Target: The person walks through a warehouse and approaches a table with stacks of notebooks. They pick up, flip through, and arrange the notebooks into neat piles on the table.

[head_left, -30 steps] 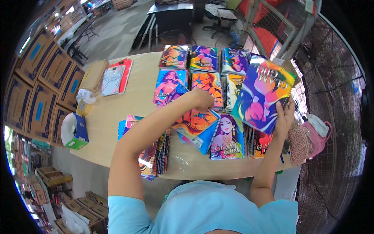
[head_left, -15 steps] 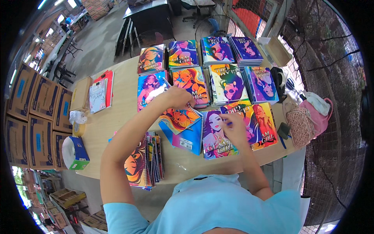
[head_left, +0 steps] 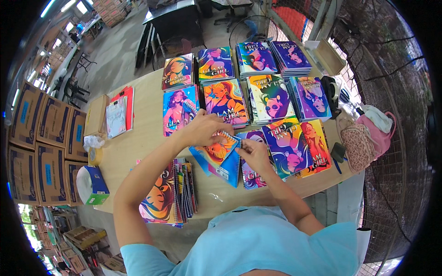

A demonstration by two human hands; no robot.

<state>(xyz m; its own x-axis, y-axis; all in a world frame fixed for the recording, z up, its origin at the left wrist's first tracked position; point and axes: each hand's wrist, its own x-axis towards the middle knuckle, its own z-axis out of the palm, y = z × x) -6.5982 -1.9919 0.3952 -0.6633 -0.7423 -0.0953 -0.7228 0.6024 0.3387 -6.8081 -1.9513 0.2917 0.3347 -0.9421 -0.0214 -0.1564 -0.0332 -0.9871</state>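
A spiral notebook [head_left: 218,152] with an orange-haired figure on its cover lies tilted at the middle of the table. My left hand [head_left: 208,129] is closed over its wire binding, which shows on both sides of my fingers. Beside the binding's right end, my right hand [head_left: 254,154] pinches the notebook's corner, its fingertips partly hidden. Blue notebook backs [head_left: 230,172] show beneath. Just right of them, a purple-haired notebook [head_left: 250,177] is partly covered by my right hand. A pile of notebooks [head_left: 161,198] stands near the front edge, left of centre.
Stacks of colourful notebooks [head_left: 271,101] stand in rows across the table's far side and right. On the left are a red folder [head_left: 130,108], a tape roll [head_left: 95,155] and cartons [head_left: 50,142]. A patterned pouch [head_left: 358,149] and pen [head_left: 337,166] lie right.
My right hand has moved left, from over the purple-haired notebook to the corner of the orange-haired one. My left hand stays on the binding, shifted slightly.
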